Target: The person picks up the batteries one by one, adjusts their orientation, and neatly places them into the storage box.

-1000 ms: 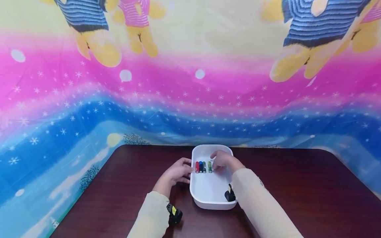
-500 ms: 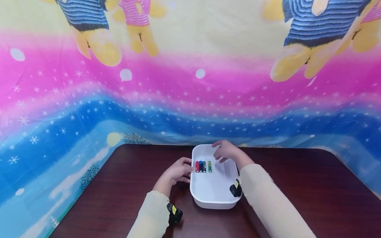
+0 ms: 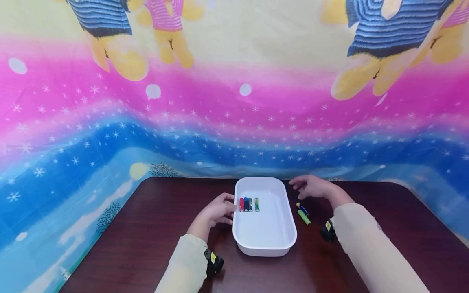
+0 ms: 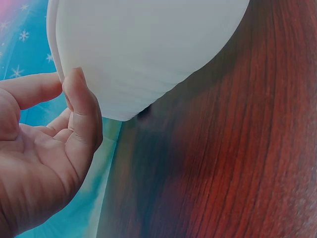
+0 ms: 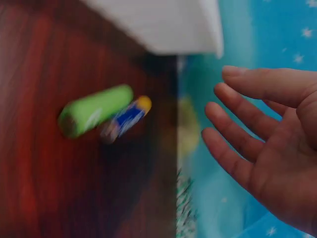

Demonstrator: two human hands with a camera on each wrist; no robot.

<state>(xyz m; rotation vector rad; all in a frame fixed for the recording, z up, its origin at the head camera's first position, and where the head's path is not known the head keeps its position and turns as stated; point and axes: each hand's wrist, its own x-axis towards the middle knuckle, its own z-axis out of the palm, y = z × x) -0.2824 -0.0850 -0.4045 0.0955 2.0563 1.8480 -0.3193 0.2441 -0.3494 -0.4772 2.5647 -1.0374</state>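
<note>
My left hand (image 3: 216, 210) rests fingertips against the left rim of a white plastic tray (image 3: 265, 247); the left wrist view shows its fingers (image 4: 81, 116) at the tray's outer wall. Inside lie a red battery (image 3: 241, 204), a blue-and-black battery (image 3: 246, 204) and a dark battery (image 3: 250, 204) side by side, with a green battery (image 3: 257, 204) slightly apart. To the tray's right, my right hand (image 3: 311, 187) hangs with loose fingers and holds nothing. Below it on the table lie a light green battery (image 3: 304, 217) and a smaller blue battery with a yellow end (image 3: 302, 208).
The dark red-brown wooden table (image 3: 165, 236) has a rounded far edge. Right behind it hangs a printed cloth backdrop (image 3: 256, 114) with bears and snowflakes. Black wrist cameras (image 3: 214, 261) sit at both cuffs.
My right hand has left the tray's inside and moved right, past the rim, to over the table beside it. Two batteries there are now uncovered. My left hand stays at the rim.
</note>
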